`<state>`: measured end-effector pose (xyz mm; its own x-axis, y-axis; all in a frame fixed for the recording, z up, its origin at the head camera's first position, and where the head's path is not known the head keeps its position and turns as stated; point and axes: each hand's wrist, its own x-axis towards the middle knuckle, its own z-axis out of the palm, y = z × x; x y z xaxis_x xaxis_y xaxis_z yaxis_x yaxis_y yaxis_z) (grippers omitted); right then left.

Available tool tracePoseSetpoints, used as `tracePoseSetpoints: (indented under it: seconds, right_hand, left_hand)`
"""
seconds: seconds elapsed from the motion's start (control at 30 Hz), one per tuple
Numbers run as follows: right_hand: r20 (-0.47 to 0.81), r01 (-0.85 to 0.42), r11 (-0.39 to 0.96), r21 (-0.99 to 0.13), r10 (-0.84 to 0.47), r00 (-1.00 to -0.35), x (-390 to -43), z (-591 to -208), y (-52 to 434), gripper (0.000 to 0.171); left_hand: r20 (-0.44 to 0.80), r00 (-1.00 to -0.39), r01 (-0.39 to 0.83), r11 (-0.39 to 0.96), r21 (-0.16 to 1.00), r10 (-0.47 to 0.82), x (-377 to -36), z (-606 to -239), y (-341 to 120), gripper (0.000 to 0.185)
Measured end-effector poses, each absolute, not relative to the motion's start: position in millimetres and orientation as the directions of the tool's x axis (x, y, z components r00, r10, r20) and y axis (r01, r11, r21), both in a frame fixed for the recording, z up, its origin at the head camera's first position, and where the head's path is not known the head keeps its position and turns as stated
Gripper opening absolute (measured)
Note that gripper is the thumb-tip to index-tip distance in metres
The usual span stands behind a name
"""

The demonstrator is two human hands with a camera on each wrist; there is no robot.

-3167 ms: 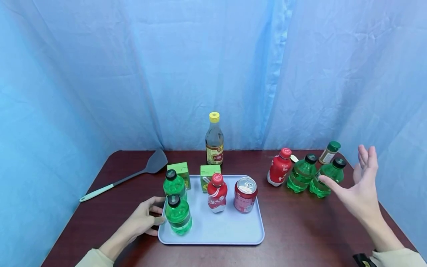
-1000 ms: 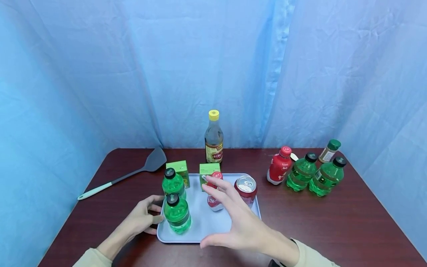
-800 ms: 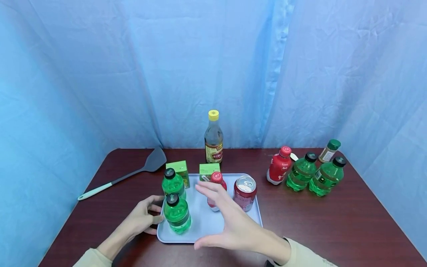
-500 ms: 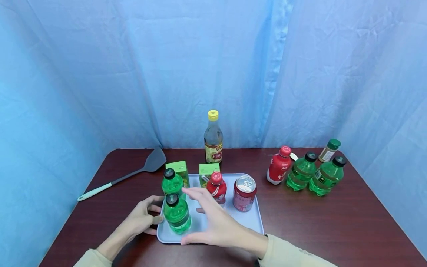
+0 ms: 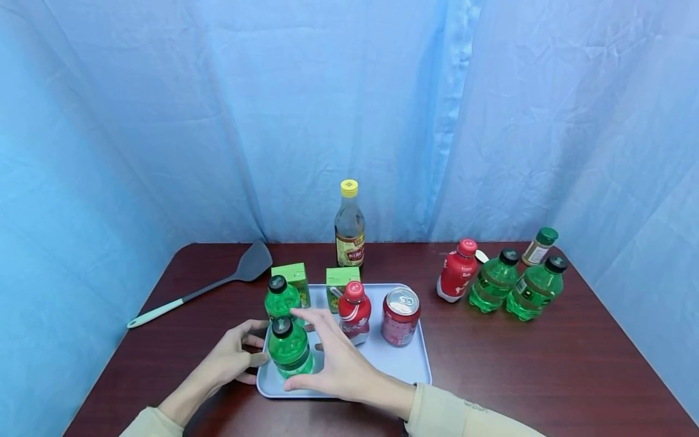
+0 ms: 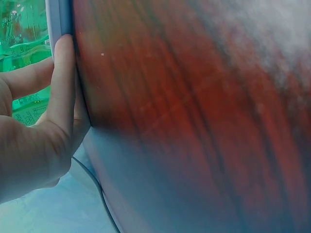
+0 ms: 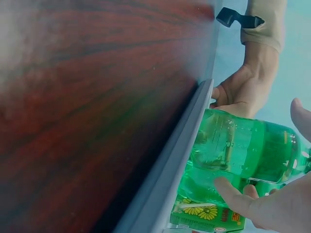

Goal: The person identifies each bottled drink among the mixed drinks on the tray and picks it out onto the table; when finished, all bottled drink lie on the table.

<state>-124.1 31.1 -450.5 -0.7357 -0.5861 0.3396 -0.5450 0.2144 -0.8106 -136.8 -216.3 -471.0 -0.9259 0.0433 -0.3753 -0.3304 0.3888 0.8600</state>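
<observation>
A pale blue tray (image 5: 401,370) lies on the dark wood table. At its front left corner stands a green bottle (image 5: 288,358) with a black cap. My right hand (image 5: 297,349) curls round this bottle, index finger behind it and thumb by its base. In the right wrist view a fingertip (image 7: 231,191) touches the green bottle (image 7: 238,150). My left hand (image 5: 253,343) rests against the tray's left rim. In the left wrist view its fingers (image 6: 63,87) lie straight along the tray rim (image 6: 60,19).
Also on the tray are a second green bottle (image 5: 283,300), a red bottle (image 5: 354,309), a red can (image 5: 401,315) and a green juice box (image 5: 341,282). Another box (image 5: 295,278), a yellow-capped bottle (image 5: 349,227), a spatula (image 5: 218,282) and a bottle cluster (image 5: 494,282) stand around it.
My right hand came from the far right, crossed over the tray to the left and curled round the near green bottle. The left hand has stayed at the tray's rim.
</observation>
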Motion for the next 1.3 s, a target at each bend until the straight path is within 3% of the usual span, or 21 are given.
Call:
tracePoseSetpoints:
  seconds: [0.43,0.63,1.3]
  right_hand:
    - [0.345,-0.558,0.227,-0.798,-0.588,-0.732,-128.9,-457.1,28.1,0.088]
    - [0.284,-0.505,0.248,-0.827,-0.590,-0.756,-131.1,-458.7,27.1,0.082]
    - [0.245,-0.470,0.262,-0.843,-0.591,-0.768,-133.6,-455.9,26.6,0.079]
  left_hand:
    - [-0.366,-0.929,-0.319,0.388,0.865,0.051,-135.7,-469.0,-216.1,0.063]
    - [-0.370,-0.928,-0.322,0.386,0.864,0.054,-136.0,-470.7,-217.2,0.063]
    - [-0.375,-0.925,-0.328,0.374,0.867,0.057,-135.8,-469.1,-216.8,0.064]
